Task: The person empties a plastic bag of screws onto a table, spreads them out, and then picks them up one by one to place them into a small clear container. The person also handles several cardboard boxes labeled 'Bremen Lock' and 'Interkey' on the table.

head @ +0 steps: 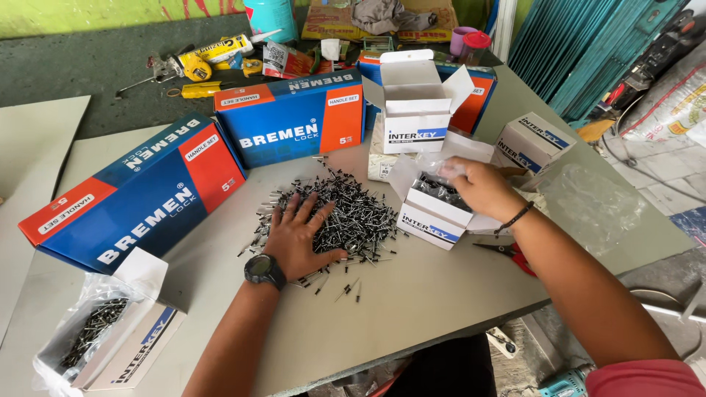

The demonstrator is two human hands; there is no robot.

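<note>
Your left hand (300,235) lies flat on the table (412,301), palm down, with the fingers spread wide over the near edge of a heap of small dark rivets (334,213). It grips nothing; it only presses on the heap. A dark watch (263,270) sits on that wrist. The heap is in the middle of the table, and some loose rivets lie scattered just in front of your hand.

Your right hand (478,187) is over an open small white box (434,213), just to the right of the heap. The fingers are bent and pinch the clear plastic bag (434,170) that lines this box; more dark rivets are inside it. A thin dark band is around that wrist.

Behind this box stands another white box (415,103) with its flaps open, and a closed one (531,141) lies to the right. Two long blue and red boxes (136,195) (294,117) lie on the left and behind the heap. At the near left corner one more open white box (121,345) holds rivets in plastic. Red-handled scissors (507,251) lie under your right forearm, near the table edge.
</note>
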